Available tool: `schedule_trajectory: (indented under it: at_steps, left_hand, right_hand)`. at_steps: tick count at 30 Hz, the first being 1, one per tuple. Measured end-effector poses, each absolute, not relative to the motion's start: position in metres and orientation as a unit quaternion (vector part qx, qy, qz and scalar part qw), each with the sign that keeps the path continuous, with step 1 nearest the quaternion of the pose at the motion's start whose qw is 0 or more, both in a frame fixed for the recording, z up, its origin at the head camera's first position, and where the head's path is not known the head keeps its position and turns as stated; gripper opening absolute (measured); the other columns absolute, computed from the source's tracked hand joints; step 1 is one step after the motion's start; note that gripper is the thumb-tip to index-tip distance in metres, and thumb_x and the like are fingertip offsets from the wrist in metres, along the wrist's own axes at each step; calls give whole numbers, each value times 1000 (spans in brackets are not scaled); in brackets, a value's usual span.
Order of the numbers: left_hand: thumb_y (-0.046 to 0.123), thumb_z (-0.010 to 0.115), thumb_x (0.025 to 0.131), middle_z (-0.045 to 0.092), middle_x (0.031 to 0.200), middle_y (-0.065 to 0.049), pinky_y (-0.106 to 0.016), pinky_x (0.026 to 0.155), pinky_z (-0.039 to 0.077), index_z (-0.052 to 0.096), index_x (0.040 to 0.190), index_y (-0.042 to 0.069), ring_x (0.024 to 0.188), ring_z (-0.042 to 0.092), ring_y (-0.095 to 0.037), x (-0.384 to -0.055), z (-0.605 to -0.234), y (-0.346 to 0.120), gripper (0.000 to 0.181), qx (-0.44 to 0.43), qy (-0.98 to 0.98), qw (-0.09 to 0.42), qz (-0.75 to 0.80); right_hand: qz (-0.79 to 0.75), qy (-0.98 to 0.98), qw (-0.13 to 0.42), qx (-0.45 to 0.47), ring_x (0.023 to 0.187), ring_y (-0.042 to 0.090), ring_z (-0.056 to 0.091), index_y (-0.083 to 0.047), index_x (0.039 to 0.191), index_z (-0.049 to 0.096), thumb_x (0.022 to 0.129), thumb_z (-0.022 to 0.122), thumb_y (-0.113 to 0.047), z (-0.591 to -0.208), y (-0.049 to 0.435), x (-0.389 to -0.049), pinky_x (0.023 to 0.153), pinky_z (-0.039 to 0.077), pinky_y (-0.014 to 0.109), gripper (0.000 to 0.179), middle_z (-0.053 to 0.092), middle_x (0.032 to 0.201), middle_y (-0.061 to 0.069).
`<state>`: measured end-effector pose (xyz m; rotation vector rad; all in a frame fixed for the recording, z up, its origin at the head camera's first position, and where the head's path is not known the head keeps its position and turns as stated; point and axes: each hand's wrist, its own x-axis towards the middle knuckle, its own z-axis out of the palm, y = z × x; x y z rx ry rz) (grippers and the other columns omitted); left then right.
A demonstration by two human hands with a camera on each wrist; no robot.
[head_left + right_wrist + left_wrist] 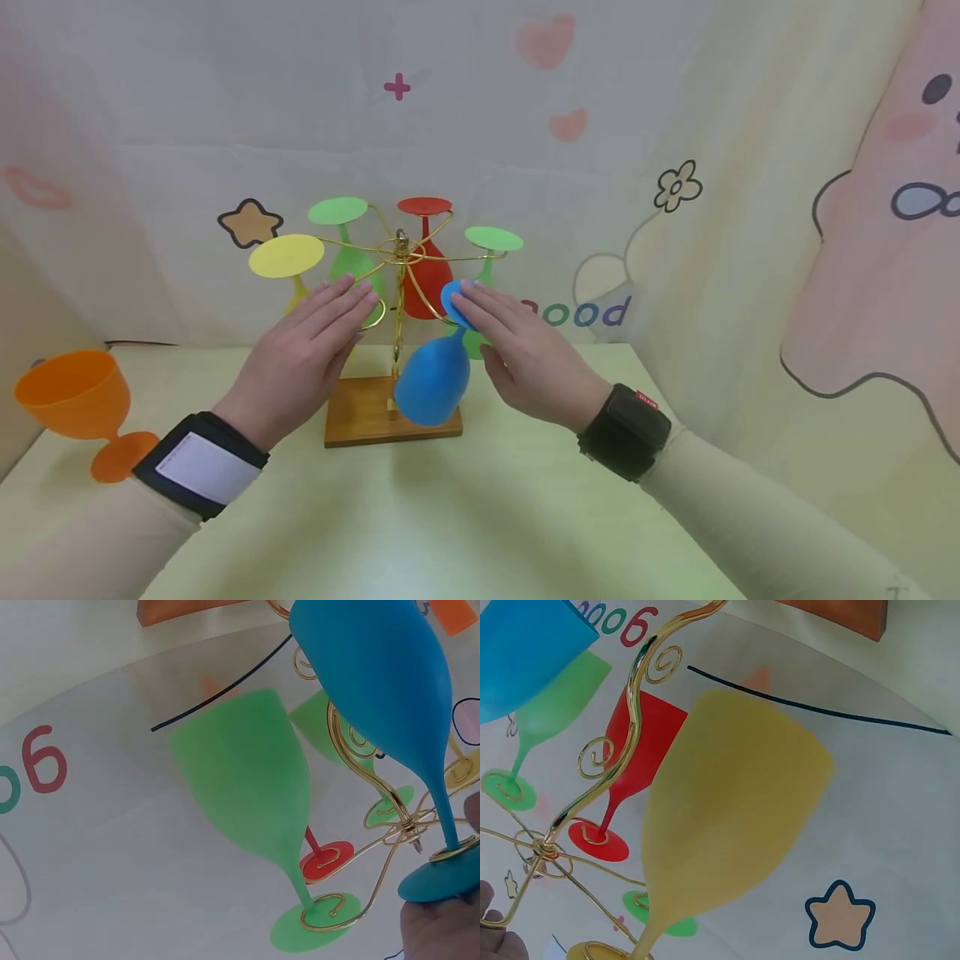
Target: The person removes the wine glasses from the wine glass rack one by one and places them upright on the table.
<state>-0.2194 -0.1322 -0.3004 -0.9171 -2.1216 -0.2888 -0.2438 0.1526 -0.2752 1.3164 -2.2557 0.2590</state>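
My right hand [536, 354] lies over the foot of a blue wine glass [433, 382], straight fingers touching it. The glass hangs upside down and tilted; a gold wire hook loops round its stem by the foot, as the right wrist view shows. My left hand [300, 350] reaches in from the other side with fingers extended, touching a wire arm that ends in a bare curled hook [372, 317]. Both belong to a gold wine glass rack [401, 250]. In the left wrist view, a yellow wine glass [731, 802] hangs close to that hand.
A red wine glass [427, 283] and several green ones [247, 776] hang inverted round the rack. Its wooden base [360, 417] stands on the pale table [525, 517]. An orange wine glass [75, 387] stands at the left. A printed curtain [465, 100] closes off the back.
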Motion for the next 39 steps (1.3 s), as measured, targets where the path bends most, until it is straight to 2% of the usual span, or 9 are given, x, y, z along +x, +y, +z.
schedule_trajectory:
  at_steps: [3,11,21,26,33,39]
  left_hand:
    - [4,65,80,44,134,-9,-38,103,27,37,136,8,128,30,-22,-219,-301,-131,63,-353,-840,395,-120]
    - [12,54,89,45,133,-8,-38,102,29,39,135,8,128,32,-22,-218,-302,-131,48,-352,-835,401,-135]
    - [13,55,88,45,133,-7,-39,100,31,40,135,9,127,32,-22,-217,-302,-129,49,-344,-836,403,-146]
    - [14,54,89,45,133,-6,-40,100,32,41,134,9,128,32,-22,-216,-302,-128,47,-340,-838,401,-149]
    - [23,44,94,45,133,-5,-39,100,31,42,133,9,128,31,-21,-216,-304,-129,42,-333,-841,400,-150]
    - [17,51,91,45,133,-5,-38,101,30,42,133,10,128,31,-21,-216,-304,-128,44,-331,-840,401,-153]
  right_hand:
    - [99,-831,256,483,132,17,22,-10,141,25,81,60,-1,-277,152,-245,102,29,34,71,27,144,4]
    - [104,-838,257,470,131,16,24,-12,141,26,79,63,2,-277,151,-242,100,31,36,73,31,142,3]
    - [107,-843,253,462,130,15,25,-14,141,27,80,61,3,-272,146,-229,97,35,32,72,33,141,2]
    - [97,-833,263,478,130,15,26,-13,139,31,79,60,5,-269,140,-226,99,33,30,69,36,139,2]
    - [60,-831,254,492,129,17,29,-10,138,34,78,64,1,-261,130,-227,100,32,31,67,40,137,5]
    - [46,-827,257,497,128,18,32,-9,135,39,80,62,-1,-247,123,-235,95,38,30,60,43,134,7]
